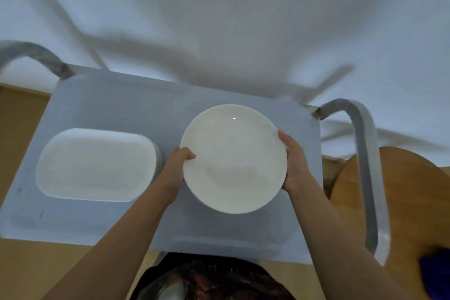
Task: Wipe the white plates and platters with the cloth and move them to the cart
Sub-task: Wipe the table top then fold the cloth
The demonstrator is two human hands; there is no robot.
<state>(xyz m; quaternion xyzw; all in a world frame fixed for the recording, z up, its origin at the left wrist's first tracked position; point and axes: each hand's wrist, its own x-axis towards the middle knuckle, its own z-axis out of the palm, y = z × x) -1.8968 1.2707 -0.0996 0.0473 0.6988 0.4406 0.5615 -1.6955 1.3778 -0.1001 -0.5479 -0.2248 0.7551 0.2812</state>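
Note:
A round white plate (233, 158) is over the right half of the grey cart top (117, 105); whether it rests on the surface or hovers just above it I cannot tell. My left hand (179, 165) grips its left rim, thumb curled over the edge. My right hand (293, 161) holds the right rim, thumb on top and fingers underneath. A white rounded-rectangular platter (97, 164) lies on the left half of the cart. The cloth may be the dark blue patch (435, 273) at the lower right edge.
The cart has grey tubular handles at the left (29, 53) and the right (365, 153). A round wooden table (401, 202) stands to the right. A white draped wall is behind the cart, tan floor below. Dark patterned clothing (214, 277) fills the bottom centre.

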